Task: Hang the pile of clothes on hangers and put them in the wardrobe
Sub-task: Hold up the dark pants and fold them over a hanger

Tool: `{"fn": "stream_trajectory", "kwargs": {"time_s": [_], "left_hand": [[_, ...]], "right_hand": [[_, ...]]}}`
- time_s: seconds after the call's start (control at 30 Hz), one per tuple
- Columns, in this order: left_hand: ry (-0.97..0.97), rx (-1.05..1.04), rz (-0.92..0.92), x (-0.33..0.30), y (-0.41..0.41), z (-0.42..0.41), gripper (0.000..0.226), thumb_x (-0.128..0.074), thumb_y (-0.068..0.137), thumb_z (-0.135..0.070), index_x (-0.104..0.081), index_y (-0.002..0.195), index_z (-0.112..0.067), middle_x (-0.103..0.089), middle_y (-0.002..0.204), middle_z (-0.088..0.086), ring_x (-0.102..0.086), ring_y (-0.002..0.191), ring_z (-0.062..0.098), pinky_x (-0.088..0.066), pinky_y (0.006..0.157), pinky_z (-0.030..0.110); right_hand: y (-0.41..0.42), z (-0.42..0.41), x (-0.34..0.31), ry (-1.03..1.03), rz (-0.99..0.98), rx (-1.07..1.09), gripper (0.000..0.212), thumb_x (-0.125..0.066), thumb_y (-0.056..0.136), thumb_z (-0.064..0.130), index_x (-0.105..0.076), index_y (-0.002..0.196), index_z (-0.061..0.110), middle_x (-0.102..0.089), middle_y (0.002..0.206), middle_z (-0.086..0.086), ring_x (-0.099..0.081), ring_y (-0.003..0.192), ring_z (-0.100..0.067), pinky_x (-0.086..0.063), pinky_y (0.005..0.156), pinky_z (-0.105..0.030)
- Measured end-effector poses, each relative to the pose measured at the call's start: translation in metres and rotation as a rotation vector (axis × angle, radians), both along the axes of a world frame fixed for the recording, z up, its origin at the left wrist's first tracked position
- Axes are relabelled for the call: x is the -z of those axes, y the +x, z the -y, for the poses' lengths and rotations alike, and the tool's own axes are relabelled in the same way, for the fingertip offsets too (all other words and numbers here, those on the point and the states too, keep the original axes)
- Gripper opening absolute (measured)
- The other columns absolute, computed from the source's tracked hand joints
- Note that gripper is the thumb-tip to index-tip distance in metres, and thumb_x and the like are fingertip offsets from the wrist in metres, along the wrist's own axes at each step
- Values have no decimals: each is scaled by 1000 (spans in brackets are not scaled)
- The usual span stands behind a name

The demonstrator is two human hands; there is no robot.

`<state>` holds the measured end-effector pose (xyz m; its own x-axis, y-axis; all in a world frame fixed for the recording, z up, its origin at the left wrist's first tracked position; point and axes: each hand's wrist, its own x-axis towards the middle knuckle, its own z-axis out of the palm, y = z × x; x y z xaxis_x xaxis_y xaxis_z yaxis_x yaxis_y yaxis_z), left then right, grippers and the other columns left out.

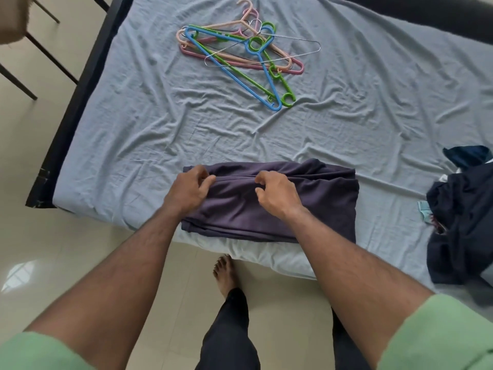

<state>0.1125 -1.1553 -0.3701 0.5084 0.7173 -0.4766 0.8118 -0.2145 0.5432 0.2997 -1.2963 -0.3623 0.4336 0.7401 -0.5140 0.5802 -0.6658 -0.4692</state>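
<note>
We have both hands on the folded purple garment (280, 204), which lies on the bed (133, 129) at its near edge, directly under us. Our left hand (188, 189) rests near the garment's left end with curled fingers gathering the top fold; our right hand (277, 193) sits just beside it toward the middle, fingers bent and touching the same ridge of cloth. Whether either hand has truly pinched the fabric we cannot tell; the fingertips look only lightly hooked.

To do this step well, we judge that we should take hold of one layer only, at the waistband or shoulder line, and lift evenly so the cloth opens without dragging the sheet. The hangers (240, 52) lie in a tangled heap well beyond our hands, so we will likely need one hand free to tease a single hanger out. The dark pile of clothes (464, 222) waits far off past our right hand.
</note>
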Motion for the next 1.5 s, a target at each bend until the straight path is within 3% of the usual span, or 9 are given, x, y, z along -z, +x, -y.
{"fn": "stream_trajectory", "kwargs": {"time_s": [0.17, 0.37, 0.63, 0.73, 0.87, 0.97, 1.17, 1.33, 1.5], "left_hand": [[53, -8, 124, -38, 20, -41, 30, -57, 101, -35, -62, 82, -12, -64, 75, 3, -62, 76, 24, -36, 67, 30], [-4, -36, 267, -69, 41, -80, 35, -58, 99, -38, -54, 68, -23, -64, 61, -1, -70, 67, 23, -57, 68, 45], [-48, -52, 295, -75, 84, -118, 36, -57, 101, -31, -61, 81, -2, -69, 70, 15, -61, 49, 0, -54, 63, 35], [-65, -66, 286, -72, 101, -134, 36, -56, 101, -32, -62, 83, -1, -70, 70, 14, -60, 48, 1, -53, 62, 31], [-95, -51, 246, -63, 123, -163, 31, -57, 101, -31, -63, 80, -8, -69, 68, 9, -61, 51, 3, -57, 68, 39], [-83, -70, 224, -58, 147, -195, 30, -59, 100, -30, -63, 78, -10, -70, 66, 9, -64, 53, 14, -58, 67, 40], [-113, -95, 205, -38, 181, -246, 30, -59, 100, -32, -64, 79, -11, -70, 67, 5, -68, 60, 21, -55, 62, 32], [-153, -133, 207, -14, 186, -263, 32, -59, 100, -28, -64, 84, -2, -70, 72, 12, -61, 49, 2, -51, 51, 20], [-181, -158, 196, 2, 182, -270, 30, -60, 100, -27, -64, 84, -2, -70, 71, 12, -60, 48, 2, -51, 51, 19]], "right_hand": [[-17, -53, -31, 78, 2, 56, 22, -60, 96, 24, -67, 117, 20, -69, 116, 3, -63, 110, -19, -47, 104, -46], [-12, -109, -64, 144, 98, 104, 17, -59, 96, 26, -69, 110, 22, -71, 110, 5, -64, 101, -17, -49, 97, -41], [34, -149, -74, 170, 169, 145, 12, -59, 97, 26, -70, 99, 23, -71, 100, 2, -64, 94, -22, -50, 92, -43], [55, -160, -63, 149, 171, 165, 11, -59, 96, 25, -70, 97, 23, -71, 98, 0, -64, 95, -24, -49, 92, -43], [87, -179, -47, 104, 149, 208, 10, -61, 96, 25, -70, 95, 22, -72, 98, -2, -65, 93, -26, -51, 88, -40], [117, -205, -29, 99, 115, 231, 11, -61, 93, 26, -71, 94, 22, -72, 98, -6, -66, 95, -29, -53, 81, -38], [167, -273, 11, 36, -52, 222, 29, -50, 100, 25, -62, 126, 22, -67, 122, -18, -61, 111, -36, -51, 94, -44], [181, -323, 39, -90, -133, 184, 43, -41, 106, 28, -46, 148, 21, -52, 148, -17, -46, 137, -35, -39, 111, -40], [169, -344, 59, -140, -35, 252, 40, -41, 105, 30, -59, 132, 6, -59, 138, -21, -53, 128, -37, -45, 99, -38]]}}
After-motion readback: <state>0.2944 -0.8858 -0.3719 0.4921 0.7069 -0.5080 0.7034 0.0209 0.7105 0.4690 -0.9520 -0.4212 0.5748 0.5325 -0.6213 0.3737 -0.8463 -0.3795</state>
